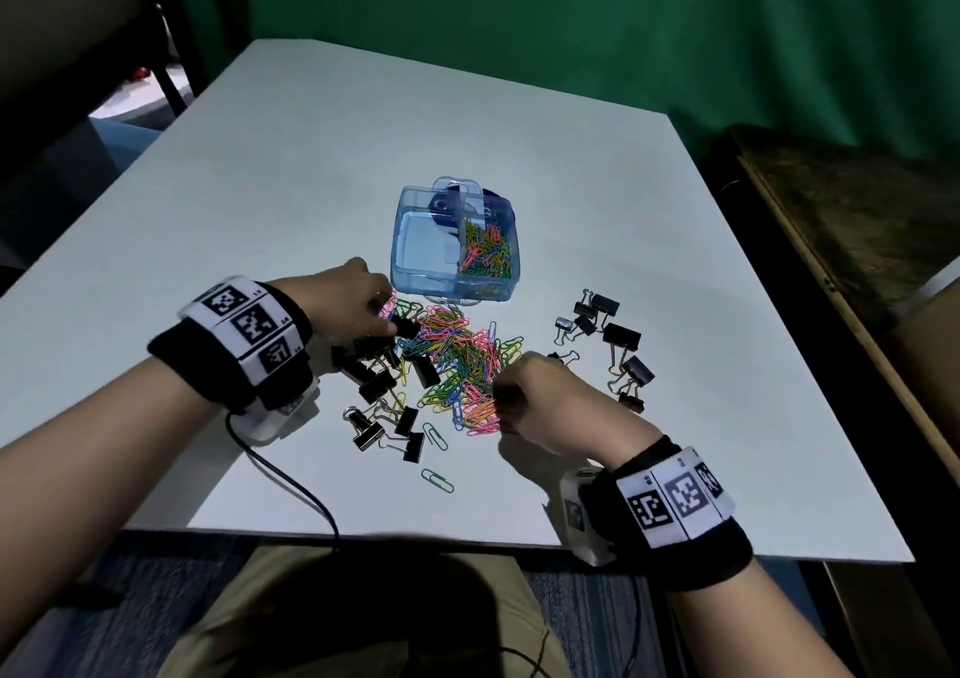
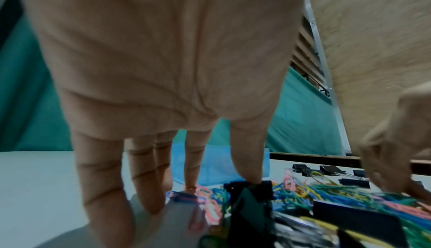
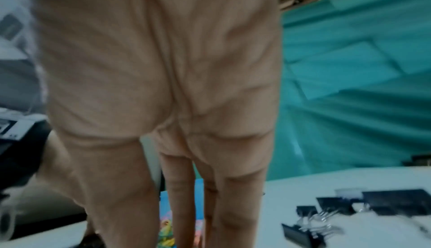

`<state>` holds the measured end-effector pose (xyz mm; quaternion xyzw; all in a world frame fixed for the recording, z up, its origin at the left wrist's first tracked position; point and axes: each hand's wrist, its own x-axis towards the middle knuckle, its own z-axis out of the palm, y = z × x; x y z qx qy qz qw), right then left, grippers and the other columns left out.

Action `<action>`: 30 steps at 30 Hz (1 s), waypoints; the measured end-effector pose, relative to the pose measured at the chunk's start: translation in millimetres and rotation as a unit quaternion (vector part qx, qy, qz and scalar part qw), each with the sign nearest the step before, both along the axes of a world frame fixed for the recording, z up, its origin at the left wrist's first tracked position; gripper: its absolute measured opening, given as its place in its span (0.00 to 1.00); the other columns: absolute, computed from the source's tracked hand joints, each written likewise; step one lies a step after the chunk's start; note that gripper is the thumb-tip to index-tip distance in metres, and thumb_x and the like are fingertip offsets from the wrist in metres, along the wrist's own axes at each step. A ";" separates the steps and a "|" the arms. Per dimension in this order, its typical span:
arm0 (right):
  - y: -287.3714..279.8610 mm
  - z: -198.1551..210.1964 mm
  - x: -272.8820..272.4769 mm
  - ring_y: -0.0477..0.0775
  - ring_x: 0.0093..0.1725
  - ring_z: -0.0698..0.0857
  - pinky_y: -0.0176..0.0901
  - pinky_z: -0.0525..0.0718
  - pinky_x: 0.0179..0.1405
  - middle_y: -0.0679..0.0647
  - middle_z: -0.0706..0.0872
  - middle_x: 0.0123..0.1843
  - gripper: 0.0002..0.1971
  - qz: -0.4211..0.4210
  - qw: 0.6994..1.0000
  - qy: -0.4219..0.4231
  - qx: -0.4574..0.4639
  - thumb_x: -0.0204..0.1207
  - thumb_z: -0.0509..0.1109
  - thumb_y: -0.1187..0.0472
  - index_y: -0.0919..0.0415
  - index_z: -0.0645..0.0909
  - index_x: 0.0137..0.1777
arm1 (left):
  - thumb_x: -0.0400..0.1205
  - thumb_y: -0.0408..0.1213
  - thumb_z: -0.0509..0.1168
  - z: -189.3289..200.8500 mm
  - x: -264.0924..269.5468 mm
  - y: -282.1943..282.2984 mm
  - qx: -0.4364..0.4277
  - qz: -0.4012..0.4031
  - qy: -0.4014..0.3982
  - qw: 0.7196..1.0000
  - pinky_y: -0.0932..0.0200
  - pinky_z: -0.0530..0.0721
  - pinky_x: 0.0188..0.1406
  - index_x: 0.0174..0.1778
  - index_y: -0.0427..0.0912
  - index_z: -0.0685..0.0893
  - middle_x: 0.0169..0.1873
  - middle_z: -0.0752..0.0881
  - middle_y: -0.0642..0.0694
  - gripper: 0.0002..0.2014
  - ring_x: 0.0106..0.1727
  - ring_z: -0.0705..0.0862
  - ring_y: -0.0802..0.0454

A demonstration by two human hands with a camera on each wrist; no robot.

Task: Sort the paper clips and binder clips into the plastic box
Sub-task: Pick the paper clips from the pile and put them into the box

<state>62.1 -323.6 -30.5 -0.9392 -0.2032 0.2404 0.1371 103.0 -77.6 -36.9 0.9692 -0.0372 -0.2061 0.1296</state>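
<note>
A clear blue plastic box [image 1: 423, 246] stands mid-table; its right compartment holds coloured paper clips [image 1: 488, 253], and the left one shows no clips. In front of it lies a heap of coloured paper clips [image 1: 457, 360], with black binder clips to its left [image 1: 376, 386] and right [image 1: 621, 337]. My left hand [image 1: 387, 313] reaches down at the heap's left edge with straight fingers; its thumb [image 2: 253, 170] touches a black binder clip [image 2: 263, 189]. My right hand [image 1: 501, 396] points its fingers [image 3: 235, 206] straight down into the heap's right side, tips hidden.
The white table [image 1: 571, 183] ends close to my body. A dark wooden bench [image 1: 857, 220] runs along its right side, with a green curtain behind. A cable [image 1: 291, 480] trails from my left wrist. Two loose paper clips [image 1: 436, 480] lie near the front edge.
</note>
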 end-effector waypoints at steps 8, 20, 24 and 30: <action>24.9 3.2 31.3 0.62 0.76 0.65 0.54 0.73 0.71 0.61 0.66 0.75 0.49 0.021 0.999 -0.017 -0.023 0.63 0.82 0.56 0.54 0.58 0.81 | 0.78 0.50 0.67 0.1 6.1 -8.8 -0.021 -0.044 -0.027 0.998 0.53 0.76 0.65 0.69 0.43 0.75 0.60 0.74 0.43 0.25 0.63 0.77 0.44; 36.9 -4.4 36.3 0.67 0.56 0.81 0.45 0.74 0.44 0.64 0.80 0.56 0.16 0.068 0.993 -0.094 -0.010 0.70 0.69 0.72 0.62 0.82 0.58 | 0.78 0.50 0.68 11.1 26.7 1.4 -0.076 0.112 -0.153 0.979 0.55 0.75 0.44 0.54 0.39 0.80 0.45 0.86 0.40 0.18 0.53 0.83 0.42; 33.1 4.9 43.8 0.61 0.50 0.84 0.40 0.75 0.42 0.62 0.88 0.50 0.08 0.016 0.994 -0.092 0.047 0.69 0.74 0.70 0.64 0.88 0.49 | 0.79 0.50 0.66 9.4 46.2 2.3 -0.132 0.194 -0.127 0.964 0.49 0.80 0.55 0.73 0.35 0.68 0.60 0.83 0.33 0.31 0.62 0.82 0.37; 22.3 14.4 48.8 0.51 0.41 0.82 0.36 0.75 0.34 0.57 0.88 0.44 0.10 -0.094 0.984 -0.051 0.143 0.66 0.80 0.66 0.64 0.89 0.47 | 0.79 0.33 0.66 1.0 56.0 -2.5 -0.193 0.222 -0.078 0.953 0.57 0.76 0.57 0.80 0.37 0.62 0.71 0.77 0.34 0.32 0.70 0.77 0.41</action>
